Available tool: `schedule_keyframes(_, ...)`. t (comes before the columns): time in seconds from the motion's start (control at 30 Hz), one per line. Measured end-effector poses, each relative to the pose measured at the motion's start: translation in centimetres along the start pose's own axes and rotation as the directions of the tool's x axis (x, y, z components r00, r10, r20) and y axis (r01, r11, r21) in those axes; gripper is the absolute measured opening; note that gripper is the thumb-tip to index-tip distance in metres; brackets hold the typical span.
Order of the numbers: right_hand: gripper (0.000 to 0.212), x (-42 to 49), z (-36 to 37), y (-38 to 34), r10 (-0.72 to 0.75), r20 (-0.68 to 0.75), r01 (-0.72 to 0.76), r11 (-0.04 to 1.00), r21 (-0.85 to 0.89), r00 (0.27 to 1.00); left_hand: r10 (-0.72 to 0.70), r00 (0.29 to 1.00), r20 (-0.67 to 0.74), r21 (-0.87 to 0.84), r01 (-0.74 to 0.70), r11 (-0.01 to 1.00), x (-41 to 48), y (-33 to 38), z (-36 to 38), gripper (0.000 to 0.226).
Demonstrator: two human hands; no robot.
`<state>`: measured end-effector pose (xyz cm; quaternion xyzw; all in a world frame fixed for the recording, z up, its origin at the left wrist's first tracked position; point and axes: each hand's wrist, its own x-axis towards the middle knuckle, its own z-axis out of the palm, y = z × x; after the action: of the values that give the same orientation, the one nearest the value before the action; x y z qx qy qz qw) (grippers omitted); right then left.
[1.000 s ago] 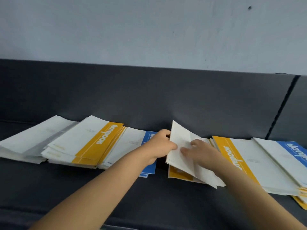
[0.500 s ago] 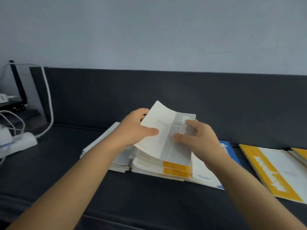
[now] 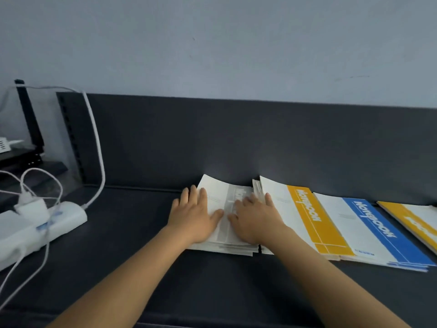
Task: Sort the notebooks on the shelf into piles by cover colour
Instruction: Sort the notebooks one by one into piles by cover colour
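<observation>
Head view: dark shelf point(image 3: 132, 233) carries the piles in a row along its back wall: grey pile point(image 3: 227, 248) leftmost, yellow pile point(image 3: 309, 218) touching it on the right, blue pile point(image 3: 373, 233) next, one more yellow notebook point(image 3: 418, 223) at the frame edge. Both hands lie flat on the top grey notebook point(image 3: 222, 192). The left hand point(image 3: 194, 216) is on its left half, the right hand point(image 3: 256, 221) on its right half & seemingly partly over the yellow pile. The fingers point(image 3: 192, 196) are straight, spread, gripping nothing. Step, as I read it: seating this one. I'd press evenly, nudge edges flush w/ the stack below, avoid dragging the yellow cover, then lift straight up. Cover: white w/ a pale grey band & lettering, thin, soft, far corner curling up a little; stack's front edges look a bit fanned
</observation>
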<state>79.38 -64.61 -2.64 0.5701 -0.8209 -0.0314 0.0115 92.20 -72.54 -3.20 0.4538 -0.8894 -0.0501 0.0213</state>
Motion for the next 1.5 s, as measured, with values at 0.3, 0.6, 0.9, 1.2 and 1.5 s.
schedule_keyframes(0.3,0.048,-0.2,-1.1,0.6,-0.052,0.004,0.051,0.987,0.154,0.999,0.023,0.996,-0.091,0.146,-0.01,0.989,0.3,0.6,-1.0,0.075)
schedule_keyframes(0.6,0.047,-5.5,-3.4,12.4,0.061,-0.144,0.005,0.908,0.42,0.988,0.201,0.931,-0.304,0.123,-0.171,0.978,-0.6,10.6,-5.6,0.058)
schedule_keyframes(0.9,0.037,-9.8,0.8,34.9,0.267,-0.015,-0.248,0.914,0.322,0.964,0.315,0.935,-0.163,-0.14,-0.338,0.931,-0.4,33.6,-1.1,0.053)
schedule_keyframes(1.2,0.045,-8.4,3.2,43.0,0.222,0.037,-0.22,0.901,0.375,0.974,0.117,0.983,0.145,-0.427,-0.045,0.903,4.5,45.2,3.4,0.064)
schedule_keyframes(1.5,0.023,-7.4,4.5,43.5,0.24,0.02,-0.214,0.821,0.53,0.97,0.039,0.999,-0.012,-0.854,-0.031,0.519,4.0,44.8,4.3,0.066)
